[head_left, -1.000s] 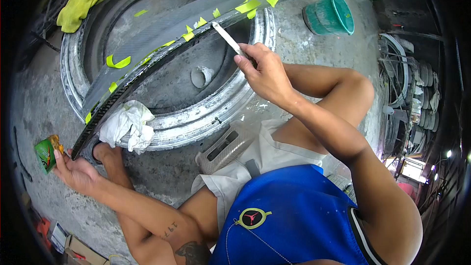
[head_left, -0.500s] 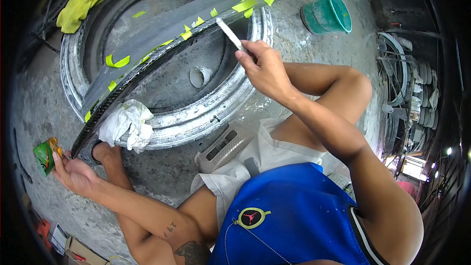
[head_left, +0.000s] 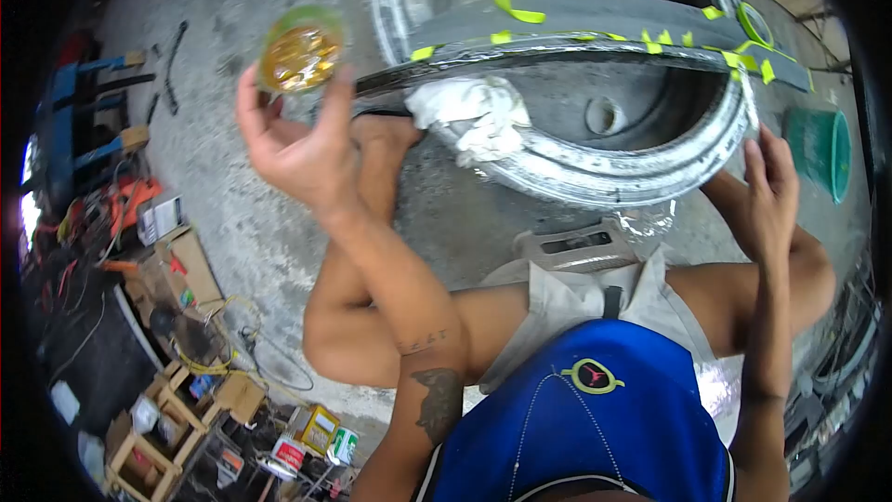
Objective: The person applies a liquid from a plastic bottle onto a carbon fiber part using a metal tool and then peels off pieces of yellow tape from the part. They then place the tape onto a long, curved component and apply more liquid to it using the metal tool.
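Note:
My left hand [head_left: 302,144] is raised at the left, its fingers wrapped round a small green cup [head_left: 302,49] with shiny amber contents. At the right, my right hand [head_left: 771,181] pinches a thin whitish stick [head_left: 749,100] beside the end of a long dark curved part [head_left: 557,45]. Pieces of yellow-green tape stick to that part and to the grey sheet behind it. The part lies across a large whitish tyre [head_left: 576,177]. A crumpled white cloth [head_left: 474,116] hangs over the tyre's near left side.
A roll of yellow-green tape [head_left: 756,25] rests on the right of the sheet. Behind my right hand stands a green bucket [head_left: 822,153]. A beige plastic stool [head_left: 576,246] is between my legs. Wooden crates [head_left: 167,428], cans and cables fill the lower left.
The view has swung left, bringing the clutter at the left into sight. My left hand has lifted the green cup, whose inside now shows. My right hand still holds the stick.

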Demonstrator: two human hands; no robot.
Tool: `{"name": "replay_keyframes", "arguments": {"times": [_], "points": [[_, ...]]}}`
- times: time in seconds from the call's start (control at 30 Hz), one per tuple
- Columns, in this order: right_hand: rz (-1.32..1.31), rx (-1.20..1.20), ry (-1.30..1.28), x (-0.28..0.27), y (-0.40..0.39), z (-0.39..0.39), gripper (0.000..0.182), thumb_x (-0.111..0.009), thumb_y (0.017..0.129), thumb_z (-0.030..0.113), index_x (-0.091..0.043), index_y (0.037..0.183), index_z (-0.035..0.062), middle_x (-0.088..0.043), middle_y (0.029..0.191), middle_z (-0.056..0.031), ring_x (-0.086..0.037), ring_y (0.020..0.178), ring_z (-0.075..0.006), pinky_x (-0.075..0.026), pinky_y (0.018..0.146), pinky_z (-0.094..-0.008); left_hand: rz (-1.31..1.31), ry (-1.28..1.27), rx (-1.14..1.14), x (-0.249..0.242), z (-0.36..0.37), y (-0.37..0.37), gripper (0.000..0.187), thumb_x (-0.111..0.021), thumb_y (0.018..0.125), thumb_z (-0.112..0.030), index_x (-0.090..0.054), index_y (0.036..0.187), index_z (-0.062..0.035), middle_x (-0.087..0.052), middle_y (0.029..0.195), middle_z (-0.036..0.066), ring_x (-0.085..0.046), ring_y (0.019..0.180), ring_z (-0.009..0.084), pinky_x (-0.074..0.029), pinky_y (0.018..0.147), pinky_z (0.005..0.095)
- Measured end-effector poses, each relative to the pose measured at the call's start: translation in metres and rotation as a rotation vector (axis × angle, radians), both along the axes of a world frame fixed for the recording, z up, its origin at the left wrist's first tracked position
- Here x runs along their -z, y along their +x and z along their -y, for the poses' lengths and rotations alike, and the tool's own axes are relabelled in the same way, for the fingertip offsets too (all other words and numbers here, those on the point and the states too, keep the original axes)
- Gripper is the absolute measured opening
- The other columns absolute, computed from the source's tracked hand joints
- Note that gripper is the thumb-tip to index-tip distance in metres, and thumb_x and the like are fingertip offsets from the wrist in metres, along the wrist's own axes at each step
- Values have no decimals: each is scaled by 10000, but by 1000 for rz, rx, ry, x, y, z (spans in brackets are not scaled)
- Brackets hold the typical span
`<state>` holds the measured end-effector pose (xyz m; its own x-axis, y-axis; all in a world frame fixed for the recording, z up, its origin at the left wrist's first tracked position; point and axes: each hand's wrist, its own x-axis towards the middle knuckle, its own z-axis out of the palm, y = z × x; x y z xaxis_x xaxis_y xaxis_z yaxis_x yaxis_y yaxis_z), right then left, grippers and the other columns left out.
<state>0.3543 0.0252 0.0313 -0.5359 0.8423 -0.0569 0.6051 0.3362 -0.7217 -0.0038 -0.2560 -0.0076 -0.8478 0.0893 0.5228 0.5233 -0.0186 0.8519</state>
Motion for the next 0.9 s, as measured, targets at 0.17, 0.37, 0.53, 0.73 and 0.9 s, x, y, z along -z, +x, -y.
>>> {"name": "replay_keyframes", "arguments": {"times": [0.17, 0.37, 0.53, 0.73, 0.9], "points": [[6, -284, 222, -60, -17, 17, 353, -570, 957, 52, -598, 1304, -6, -498, 926, -40, -481, 868, -110, -389, 739, -219, -287, -115, 55, -27, -20, 33, 691, -842, 562, 61, -589, 1201, -16, -597, 1210, 112, -557, 1178, 243, -417, 1060, 374], [-106, -470, 356, -96, -32, 50, 374, -602, 853, -57, -661, 1216, 12, -561, 931, -81, -539, 825, -165, -436, 735, -258, -402, -170, 95, -32, -34, 68, 685, -881, 542, -1, -601, 1166, -17, -613, 1179, 126, -599, 1117, 266, -476, 1009, 384], [-406, -709, 581, -94, -45, 62, 438, -701, 648, -119, -706, 1072, -12, -592, 924, -103, -574, 742, -191, -455, 616, -272, -500, -272, 195, -40, -46, 96, 683, -907, 553, -51, -602, 1163, -20, -613, 1179, 133, -616, 1088, 274, -500, 976, 379], [-380, -714, 713, -69, -57, 69, 453, -678, 610, -48, -717, 1059, -13, -586, 947, -97, -559, 722, -178, -465, 579, -271, -422, -148, 335, -29, -73, 128, 650, -909, 553, -85, -624, 1136, -40, -647, 1146, 119, -625, 1061, 251, -493, 927, 353], [-368, -621, 504, -80, -52, 69, 424, -685, 639, -135, -719, 1041, -4, -568, 934, -89, -573, 745, -168, -461, 618, -251, -415, -259, 380, -23, -71, 128, 648, -895, 540, -101, -626, 1126, -48, -671, 1142, 123, -631, 1049, 248, -446, 922, 329]]}}
